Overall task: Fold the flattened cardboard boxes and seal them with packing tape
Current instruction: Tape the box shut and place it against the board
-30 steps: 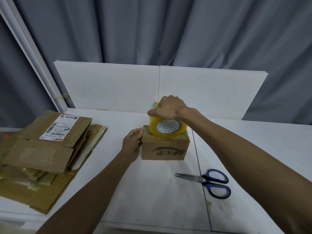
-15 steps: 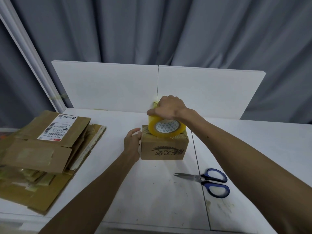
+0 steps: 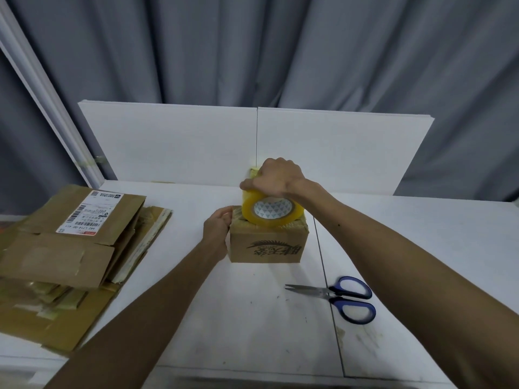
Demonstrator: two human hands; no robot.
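Note:
A small folded cardboard box (image 3: 266,248) with a black printed logo stands in the middle of the white table (image 3: 252,318). A yellowish roll of packing tape (image 3: 271,213) rests on the box's top. My right hand (image 3: 273,179) grips the roll from above. My left hand (image 3: 217,226) holds the box's left side, with the thumb over its top edge. The fingers of both hands are partly hidden behind the roll and the box.
A stack of flattened cardboard boxes (image 3: 64,254), the top one bearing a shipping label, lies at the table's left. Blue-handled scissors (image 3: 341,297) lie shut to the right front of the box. White upright boards (image 3: 168,141) and grey curtains stand behind.
Almost nothing differs: both hands stay on the box and the tape roll, and my left hand has shifted slightly along the box's left side.

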